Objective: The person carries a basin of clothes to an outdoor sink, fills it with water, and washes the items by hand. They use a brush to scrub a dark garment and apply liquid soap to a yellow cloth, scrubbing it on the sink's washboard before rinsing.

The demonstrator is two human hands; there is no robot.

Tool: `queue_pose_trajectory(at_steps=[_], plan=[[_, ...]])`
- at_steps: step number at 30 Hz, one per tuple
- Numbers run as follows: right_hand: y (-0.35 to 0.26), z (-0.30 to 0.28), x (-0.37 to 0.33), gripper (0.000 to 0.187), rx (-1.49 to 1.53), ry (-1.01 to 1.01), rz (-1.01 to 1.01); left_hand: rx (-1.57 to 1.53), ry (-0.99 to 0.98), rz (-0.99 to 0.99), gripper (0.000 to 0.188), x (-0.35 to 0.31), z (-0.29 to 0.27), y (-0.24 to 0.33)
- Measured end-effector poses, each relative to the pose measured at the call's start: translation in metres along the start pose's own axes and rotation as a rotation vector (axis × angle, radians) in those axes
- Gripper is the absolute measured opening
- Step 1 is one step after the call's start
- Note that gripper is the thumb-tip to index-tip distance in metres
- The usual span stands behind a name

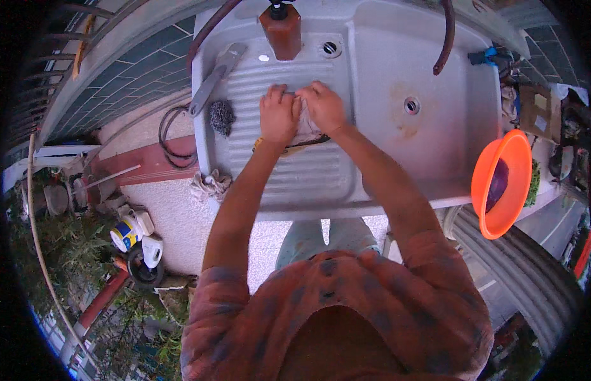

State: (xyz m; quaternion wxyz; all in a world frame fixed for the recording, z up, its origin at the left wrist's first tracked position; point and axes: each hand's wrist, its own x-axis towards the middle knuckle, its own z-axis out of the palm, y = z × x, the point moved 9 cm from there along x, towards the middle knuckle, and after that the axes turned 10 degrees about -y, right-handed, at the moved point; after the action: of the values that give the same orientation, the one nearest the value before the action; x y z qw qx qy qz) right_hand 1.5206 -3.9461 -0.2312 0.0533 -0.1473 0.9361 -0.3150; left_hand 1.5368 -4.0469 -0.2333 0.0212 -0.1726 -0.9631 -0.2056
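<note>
Both hands work over the ribbed washboard side (289, 184) of a grey sink. My left hand (281, 115) is closed with fingers curled on a pale pinkish cloth (306, 127). Close beside it, my right hand (322, 109) pinches the cloth's upper part. A dark edge and something yellowish show at the cloth's lower end, partly hidden by my left wrist. To the left of my hands lies a grey metal scouring ball (221, 118). Beyond it rests a long grey-handled brush or scraper (216, 79).
An amber pump bottle (281, 33) stands behind my hands near a drain (331, 48). The right basin (429, 152) has a stained drain. An orange bowl (498, 219) sits at the right edge. A crumpled rag (210, 185) hangs on the left rim, near a black hose (168, 143).
</note>
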Motion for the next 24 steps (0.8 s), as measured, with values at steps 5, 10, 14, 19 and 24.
queue_pose_trajectory(at_steps=[5, 10, 14, 19, 24], plan=[[-0.047, -0.051, -0.007, 0.017, 0.263, 0.173, -0.226, -0.494, -0.258, -0.32, 0.023, -0.017, -0.027, -0.027], [-0.081, -0.072, -0.04, 0.011, 0.173, 0.05, -0.512, -0.535, -0.238, -0.024, 0.015, -0.02, -0.078, 0.015], [-0.054, -0.033, -0.077, 0.018, 0.043, -0.413, -0.29, -0.375, -0.65, 0.132, 0.025, -0.076, -0.028, 0.029], [-0.059, -0.009, -0.08, 0.035, -0.344, -0.011, -0.006, 0.135, -0.15, -0.073, 0.045, -0.052, -0.038, 0.025], [-0.053, 0.041, -0.13, 0.049, -0.313, -0.246, 0.033, 0.091, -0.45, 0.019, 0.059, -0.116, 0.009, 0.038]])
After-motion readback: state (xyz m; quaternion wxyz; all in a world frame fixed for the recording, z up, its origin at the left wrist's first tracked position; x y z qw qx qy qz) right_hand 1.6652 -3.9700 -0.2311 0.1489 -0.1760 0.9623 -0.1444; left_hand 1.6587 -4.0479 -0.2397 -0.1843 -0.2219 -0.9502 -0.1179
